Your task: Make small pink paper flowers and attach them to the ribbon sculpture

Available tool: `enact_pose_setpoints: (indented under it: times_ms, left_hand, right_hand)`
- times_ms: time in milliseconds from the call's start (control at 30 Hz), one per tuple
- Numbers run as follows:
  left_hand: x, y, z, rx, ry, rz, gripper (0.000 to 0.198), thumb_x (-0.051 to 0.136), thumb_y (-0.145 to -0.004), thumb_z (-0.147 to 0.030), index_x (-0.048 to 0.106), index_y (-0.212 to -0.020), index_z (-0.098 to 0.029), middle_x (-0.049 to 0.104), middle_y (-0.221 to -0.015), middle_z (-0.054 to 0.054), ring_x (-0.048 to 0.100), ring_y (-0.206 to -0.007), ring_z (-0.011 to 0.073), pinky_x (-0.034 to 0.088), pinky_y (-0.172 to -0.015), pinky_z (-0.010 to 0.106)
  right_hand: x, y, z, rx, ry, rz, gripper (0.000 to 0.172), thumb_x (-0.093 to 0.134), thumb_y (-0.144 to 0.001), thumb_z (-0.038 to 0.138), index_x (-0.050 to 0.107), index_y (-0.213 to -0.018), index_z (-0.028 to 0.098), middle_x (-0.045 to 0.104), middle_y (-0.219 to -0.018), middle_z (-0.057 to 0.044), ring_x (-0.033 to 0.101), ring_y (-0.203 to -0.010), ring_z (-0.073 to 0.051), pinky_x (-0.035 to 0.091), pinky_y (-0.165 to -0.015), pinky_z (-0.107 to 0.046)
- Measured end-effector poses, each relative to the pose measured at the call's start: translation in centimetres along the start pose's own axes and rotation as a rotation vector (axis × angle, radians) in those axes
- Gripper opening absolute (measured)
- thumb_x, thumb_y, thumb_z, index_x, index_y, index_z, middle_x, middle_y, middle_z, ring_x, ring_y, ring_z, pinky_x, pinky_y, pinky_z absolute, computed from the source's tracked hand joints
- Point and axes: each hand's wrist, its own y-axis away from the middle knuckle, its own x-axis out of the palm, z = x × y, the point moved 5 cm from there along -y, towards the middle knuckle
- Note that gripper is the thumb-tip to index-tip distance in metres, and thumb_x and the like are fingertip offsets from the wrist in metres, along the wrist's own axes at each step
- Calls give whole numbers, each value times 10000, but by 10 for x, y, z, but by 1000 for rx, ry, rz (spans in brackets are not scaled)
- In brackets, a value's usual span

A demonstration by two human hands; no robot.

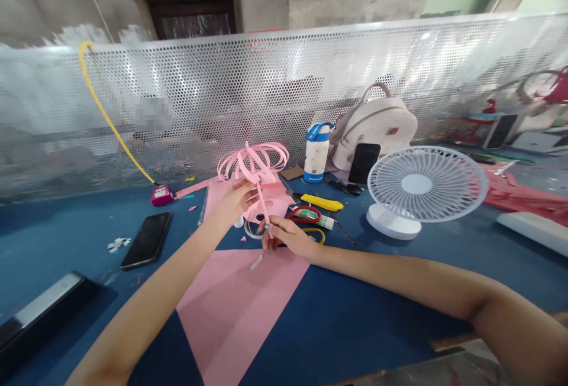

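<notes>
My left hand (235, 201) is closed on a ball of curved pink paper strips (252, 164), lifted a little above the blue table. One loose strip (263, 207) hangs down from it. My right hand (287, 237) pinches the lower end of that strip, just above a large pink paper sheet (235, 309) lying flat in front of me. A roll of clear tape (252, 229) lies right behind my hands.
Behind my right hand lie red-handled scissors (305, 215), a glue tube (326, 221) and a yellow cutter (322, 202). A white desk fan (421, 187) stands right. A black phone (146, 239) lies left; a bottle (316, 152), a white bag (377, 125) and a perforated metal screen (177, 102) stand behind.
</notes>
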Motion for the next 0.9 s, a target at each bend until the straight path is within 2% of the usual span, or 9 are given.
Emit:
enact_pose_setpoints:
  times_ms: [200, 400, 567, 900]
  left_hand:
    - [0, 0, -3, -15, -5, -30, 300, 958, -639, -202, 749, -851, -170, 748, -798, 11, 661, -678, 112, 534, -684, 246]
    - [-2, 0, -13, -15, 0, -67, 322, 978, -608, -240, 747, -821, -169, 732, -761, 2, 642, -653, 107, 523, -638, 230]
    - [-6, -1, -19, -6, 4, -83, 279, 952, -654, -219, 751, -844, -184, 747, -791, 12, 640, -655, 108, 523, -627, 222]
    - [-9, -4, -17, -10, 12, -81, 233, 916, -715, -208, 767, -893, -186, 764, -855, 33, 658, -676, 122, 551, -678, 248]
  right_hand:
    - [1, 0, -1, 2, -29, 10, 524, 586, -924, 687, 533, -1037, 179, 697, -734, -15, 634, -579, -128, 485, -574, -253]
    - [2, 1, -1, -7, -25, 23, 470, 591, -950, 633, 537, -1038, 175, 697, -723, -10, 620, -566, -117, 442, -551, -236]
    - [3, 1, -2, -8, -29, 38, 447, 583, -963, 617, 539, -1037, 178, 699, -713, -10, 619, -566, -118, 446, -558, -238]
    - [5, 1, -1, -19, -40, 59, 445, 588, -963, 616, 536, -1035, 181, 697, -716, -13, 617, -573, -121, 468, -571, -250]
